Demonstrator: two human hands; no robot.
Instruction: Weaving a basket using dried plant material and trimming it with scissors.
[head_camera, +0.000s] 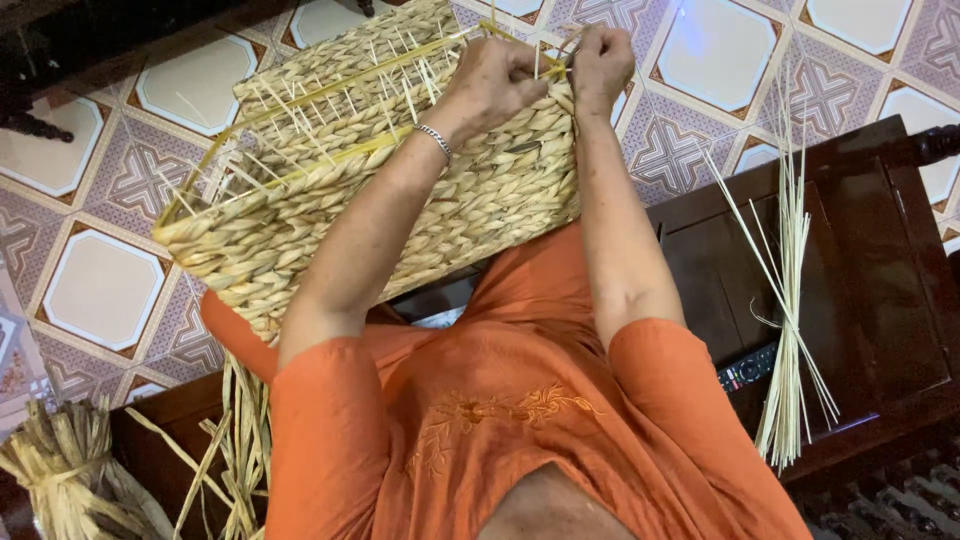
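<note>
A large woven basket (330, 190) of pale braided fibre rests on my lap, tilted on its side, with thin stiff strands sticking out along its yellow frame. My left hand (495, 78), a silver bracelet on the wrist, grips the basket's far rim. Right beside it, my right hand (600, 58) pinches a thin strand at the same corner of the rim. Both hands touch the basket and nearly touch each other. My orange sleeves and top fill the lower middle.
A tied bundle of long thin reeds (790, 300) lies on the dark wooden bench (880, 260) at right, next to a remote control (748, 368). A bundle of dried fibre (60, 475) and loose strands (235, 450) sit lower left. Patterned floor tiles (100, 290) lie beyond.
</note>
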